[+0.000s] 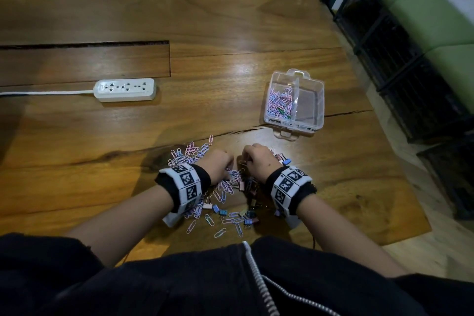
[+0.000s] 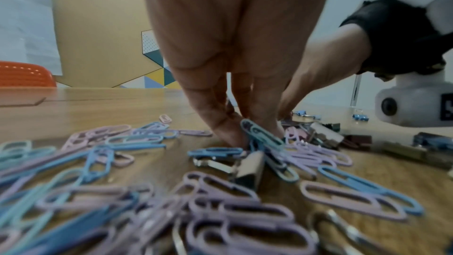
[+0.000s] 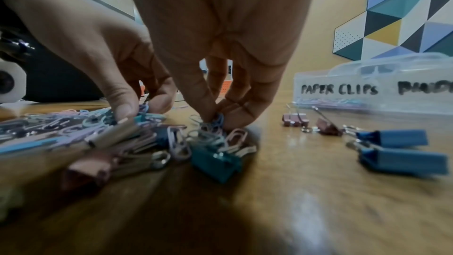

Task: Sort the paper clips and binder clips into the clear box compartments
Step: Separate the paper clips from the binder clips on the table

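A mixed pile of pastel paper clips (image 1: 225,187) and binder clips (image 1: 250,220) lies on the wooden table (image 1: 230,20) close to me. Both hands are down in it. My left hand (image 1: 228,165) pinches a few blue paper clips (image 2: 259,135) between thumb and fingers. My right hand (image 1: 245,159) pinches a small bunch of blue paper clips (image 3: 217,121) at its fingertips. The clear box (image 1: 318,100) stands open at the right rear, with paper clips (image 1: 279,102) in its left compartment. Its right compartment looks empty. Its front (image 3: 372,92) is labelled PAPER CLIPS.
A white power strip (image 1: 125,90) with its cord lies at the left middle. Loose blue binder clips (image 3: 397,146) and pink ones (image 3: 296,119) lie between my right hand and the box. The table's right edge (image 1: 400,161) drops to the floor beside black crates.
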`<action>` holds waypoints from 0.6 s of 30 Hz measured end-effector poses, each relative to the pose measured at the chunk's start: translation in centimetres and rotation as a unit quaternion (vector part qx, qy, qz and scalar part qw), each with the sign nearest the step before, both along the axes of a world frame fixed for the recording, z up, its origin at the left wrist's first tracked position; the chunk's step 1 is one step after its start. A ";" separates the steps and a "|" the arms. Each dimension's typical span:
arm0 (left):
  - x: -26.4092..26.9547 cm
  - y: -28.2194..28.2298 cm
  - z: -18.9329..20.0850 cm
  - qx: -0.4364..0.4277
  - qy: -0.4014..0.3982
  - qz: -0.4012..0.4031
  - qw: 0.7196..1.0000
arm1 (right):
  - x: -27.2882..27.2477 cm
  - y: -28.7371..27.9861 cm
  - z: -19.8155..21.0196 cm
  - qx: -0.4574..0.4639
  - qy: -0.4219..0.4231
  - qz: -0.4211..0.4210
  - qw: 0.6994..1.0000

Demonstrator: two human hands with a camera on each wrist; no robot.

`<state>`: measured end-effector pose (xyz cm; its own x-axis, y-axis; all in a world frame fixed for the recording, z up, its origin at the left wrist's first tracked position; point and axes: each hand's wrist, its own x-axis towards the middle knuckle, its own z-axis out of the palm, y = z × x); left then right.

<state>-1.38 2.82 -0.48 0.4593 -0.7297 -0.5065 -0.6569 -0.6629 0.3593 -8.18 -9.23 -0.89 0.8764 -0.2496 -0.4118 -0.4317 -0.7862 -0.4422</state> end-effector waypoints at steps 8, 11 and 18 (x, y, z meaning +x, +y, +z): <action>-0.1 0.8 0.5 -0.010 0.025 0.046 0.999 | -1.0 -0.2 -0.4 -0.033 -0.004 0.013 0.999; 0.3 1.0 0.8 -0.020 0.038 0.071 0.997 | -1.0 -0.3 -0.2 -0.011 -0.016 -0.015 1.000; 1.2 1.2 1.8 -0.129 0.263 0.227 0.929 | -1.4 -2.7 1.1 0.384 -0.037 -0.267 0.883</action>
